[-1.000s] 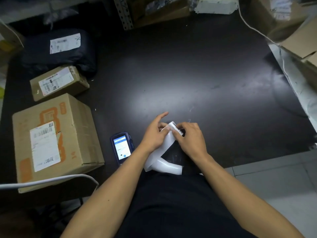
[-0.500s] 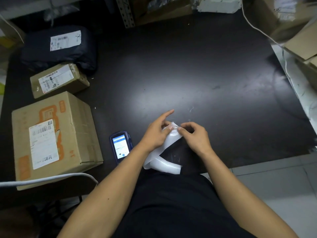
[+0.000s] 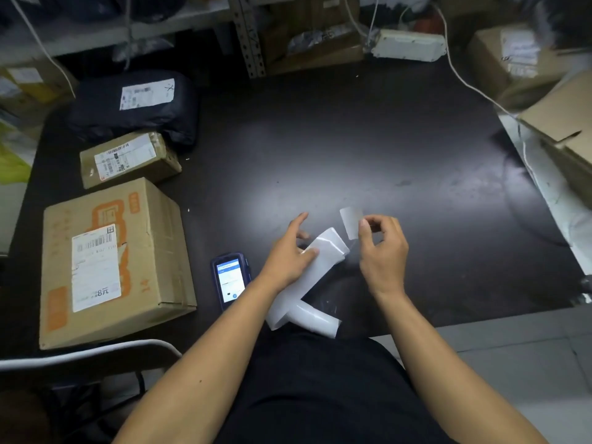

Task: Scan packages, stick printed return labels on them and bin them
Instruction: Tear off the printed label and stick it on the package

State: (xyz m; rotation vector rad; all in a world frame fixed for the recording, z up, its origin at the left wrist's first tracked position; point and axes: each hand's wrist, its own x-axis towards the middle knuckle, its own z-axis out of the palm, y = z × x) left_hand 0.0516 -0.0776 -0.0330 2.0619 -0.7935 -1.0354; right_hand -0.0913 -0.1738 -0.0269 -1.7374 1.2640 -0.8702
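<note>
My left hand holds a white strip of label backing near the front edge of the black table, thumb pressed on its top end. My right hand pinches a small peeled white label between thumb and fingers, just right of the strip. A handheld scanner with a lit screen lies left of my left wrist. Three packages sit at the left: a large cardboard box, a small cardboard box and a black poly bag, each with a shipping label.
A shelf post and cardboard boxes line the back edge. A white power unit with cables sits at the back right. Open cartons stand at the right edge. A chair back is at the lower left.
My right hand has pulled the small label off the backing strip and moved it up and right. The hands, together before, are now apart.
</note>
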